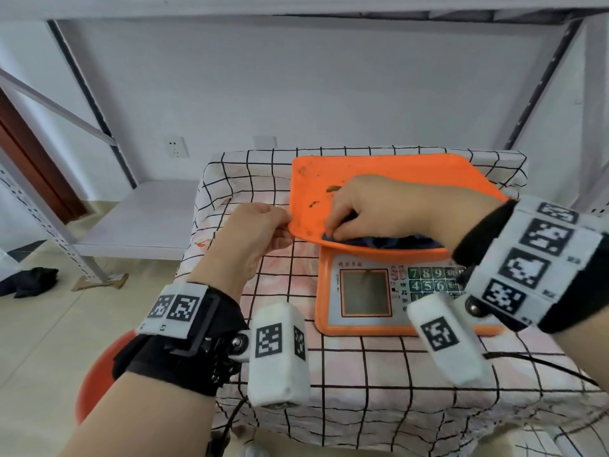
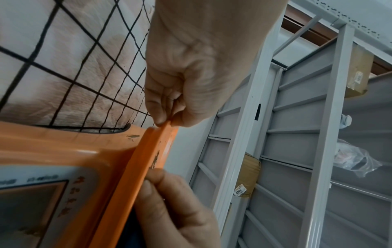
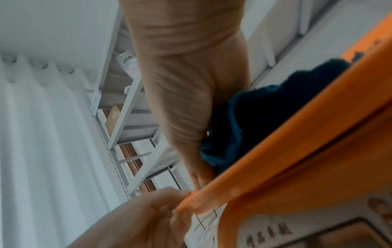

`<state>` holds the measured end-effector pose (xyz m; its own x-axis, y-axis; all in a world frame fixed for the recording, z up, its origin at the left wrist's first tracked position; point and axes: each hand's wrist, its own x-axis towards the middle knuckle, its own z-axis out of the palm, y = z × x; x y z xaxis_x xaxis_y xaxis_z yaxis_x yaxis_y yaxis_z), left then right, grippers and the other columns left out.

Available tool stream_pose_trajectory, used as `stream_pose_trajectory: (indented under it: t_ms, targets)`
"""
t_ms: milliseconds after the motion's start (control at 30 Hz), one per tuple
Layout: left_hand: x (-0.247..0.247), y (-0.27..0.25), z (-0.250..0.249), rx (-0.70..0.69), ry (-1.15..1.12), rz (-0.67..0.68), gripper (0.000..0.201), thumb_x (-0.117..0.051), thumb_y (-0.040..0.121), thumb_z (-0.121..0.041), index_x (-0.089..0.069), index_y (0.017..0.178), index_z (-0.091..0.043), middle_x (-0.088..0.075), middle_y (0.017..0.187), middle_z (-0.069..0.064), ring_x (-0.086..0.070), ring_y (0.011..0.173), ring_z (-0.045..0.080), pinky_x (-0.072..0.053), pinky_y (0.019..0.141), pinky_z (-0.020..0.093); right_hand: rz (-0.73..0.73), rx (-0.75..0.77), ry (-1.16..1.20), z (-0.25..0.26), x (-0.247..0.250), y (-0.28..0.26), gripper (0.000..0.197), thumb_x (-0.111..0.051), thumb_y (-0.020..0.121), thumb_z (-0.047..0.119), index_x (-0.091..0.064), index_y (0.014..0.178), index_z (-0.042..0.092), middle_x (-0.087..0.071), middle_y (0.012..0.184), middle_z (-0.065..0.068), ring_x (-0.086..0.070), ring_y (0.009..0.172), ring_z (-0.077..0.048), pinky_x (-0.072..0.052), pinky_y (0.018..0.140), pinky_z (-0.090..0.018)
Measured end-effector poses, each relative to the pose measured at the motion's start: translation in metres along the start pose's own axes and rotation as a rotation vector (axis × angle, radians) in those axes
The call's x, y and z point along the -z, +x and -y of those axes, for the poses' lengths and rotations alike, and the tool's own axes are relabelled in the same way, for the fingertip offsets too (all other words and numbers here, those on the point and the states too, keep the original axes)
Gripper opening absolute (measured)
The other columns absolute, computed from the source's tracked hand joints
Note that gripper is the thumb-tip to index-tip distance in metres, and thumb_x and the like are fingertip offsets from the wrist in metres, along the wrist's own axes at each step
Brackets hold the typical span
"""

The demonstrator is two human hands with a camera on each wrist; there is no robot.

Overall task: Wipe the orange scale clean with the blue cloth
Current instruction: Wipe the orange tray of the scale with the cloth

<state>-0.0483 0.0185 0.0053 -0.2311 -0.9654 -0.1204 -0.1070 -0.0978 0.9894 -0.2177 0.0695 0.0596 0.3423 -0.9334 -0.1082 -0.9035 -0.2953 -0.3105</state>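
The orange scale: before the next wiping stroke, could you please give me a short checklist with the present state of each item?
1. Left hand pinches the pan's near-left corner: ok.
2. Right hand presses the blue cloth on the pan: ok.
3. Orange scale pan free of stains: not ok, brown marks remain.
4. Scale sits on the checked tablecloth: ok.
5. Display clean: cannot tell.

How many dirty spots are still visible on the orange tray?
3 visible: a dark smear just beyond the right hand, a small spot left of it, a faint mark at the far-left corner. More may lie under the hand.
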Motion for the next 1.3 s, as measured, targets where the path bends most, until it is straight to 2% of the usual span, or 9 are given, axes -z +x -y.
stream_pose_trajectory:
  t_ms: [67,133,267,433,633,733,867,1133,1300]
  targets:
    - [0.0,0.001,0.001,-0.008,0.018,-0.005,0.019,-0.052,0.089,-0.001,-0.061,0.073,-0.002,-0.058,0.052,0.003,-0.052,0.04,0.004,-0.047,0.046,0.015,-0.056,0.006,-0.062,0.008,-0.004,0.011,0.014,-0.06,0.085,0.015,-0.072,0.079,0.013,-0.063,0.067,0.0,-0.06,0.064,-0.017,-0.048,0.059,-0.023]
    - [0.001,0.0,0.001,-0.007,0.058,-0.021,0.015,-0.052,0.088,-0.001,-0.061,0.075,-0.001,-0.057,0.057,0.006,-0.052,0.04,0.004,-0.046,0.045,0.014,-0.144,0.028,-0.116,0.023,-0.015,0.026,0.018,-0.057,0.083,0.012,-0.067,0.068,0.013,-0.052,0.053,0.002,-0.05,0.06,-0.015,-0.034,0.054,-0.022]
    - [0.005,-0.001,0.001,0.01,0.068,-0.028,0.014,-0.054,0.086,0.0,-0.061,0.075,0.0,-0.057,0.057,0.008,-0.051,0.039,0.005,-0.046,0.044,0.014,-0.145,0.036,-0.092,0.031,-0.02,0.03,0.024,-0.056,0.084,0.01,-0.06,0.06,0.014,-0.047,0.049,0.002,-0.044,0.049,-0.011,-0.033,0.054,-0.026]
    - [-0.001,-0.001,-0.002,-0.024,0.064,-0.007,0.015,-0.052,0.089,-0.006,-0.061,0.078,-0.002,-0.06,0.06,0.005,-0.056,0.046,0.007,-0.049,0.048,0.015,-0.038,-0.03,-0.047,0.019,0.0,0.003,0.017,-0.057,0.086,0.008,-0.071,0.078,0.003,-0.062,0.062,-0.002,-0.05,0.043,0.0,-0.034,0.044,-0.01]
    - [-0.007,-0.004,0.001,-0.023,0.057,0.019,0.006,-0.052,0.091,-0.01,-0.056,0.088,-0.006,-0.062,0.071,0.009,-0.06,0.051,0.012,-0.048,0.045,0.018,-0.254,-0.068,-0.06,0.019,-0.021,0.032,0.022,-0.054,0.086,0.012,-0.075,0.079,0.015,-0.069,0.074,-0.006,-0.056,0.067,-0.018,-0.038,0.06,-0.026]
    - [-0.004,-0.004,0.002,-0.001,-0.003,0.029,0.011,-0.053,0.093,-0.011,-0.056,0.083,-0.008,-0.063,0.07,0.009,-0.061,0.05,0.011,-0.046,0.044,0.017,-0.241,-0.042,-0.08,0.02,-0.022,0.034,0.026,-0.051,0.086,0.01,-0.07,0.069,0.016,-0.063,0.065,-0.002,-0.056,0.067,-0.022,-0.04,0.059,-0.029]
    - [-0.003,-0.004,0.001,0.012,-0.044,0.044,0.014,-0.053,0.094,-0.008,-0.056,0.08,-0.008,-0.062,0.066,0.008,-0.06,0.05,0.012,-0.048,0.044,0.016,-0.123,0.051,-0.128,0.023,-0.02,0.02,0.026,-0.049,0.087,0.008,-0.066,0.067,0.012,-0.05,0.062,-0.002,-0.046,0.064,-0.019,-0.032,0.057,-0.029]
    - [-0.002,-0.004,0.002,0.011,-0.036,0.039,0.009,-0.054,0.093,-0.007,-0.057,0.085,-0.004,-0.061,0.068,0.01,-0.059,0.046,0.008,-0.047,0.044,0.015,-0.14,0.095,-0.176,0.021,-0.018,0.021,0.025,-0.05,0.09,0.012,-0.074,0.092,0.014,-0.052,0.071,0.004,-0.049,0.074,-0.016,-0.033,0.062,-0.026]
    - [-0.002,-0.004,-0.001,0.004,0.0,0.024,0.008,-0.054,0.092,-0.007,-0.057,0.085,-0.005,-0.06,0.068,0.009,-0.059,0.045,0.007,-0.046,0.044,0.015,-0.22,0.039,-0.091,0.019,-0.017,0.025,0.023,-0.052,0.09,0.013,-0.075,0.091,0.014,-0.053,0.067,0.009,-0.049,0.073,-0.012,-0.027,0.061,-0.023]
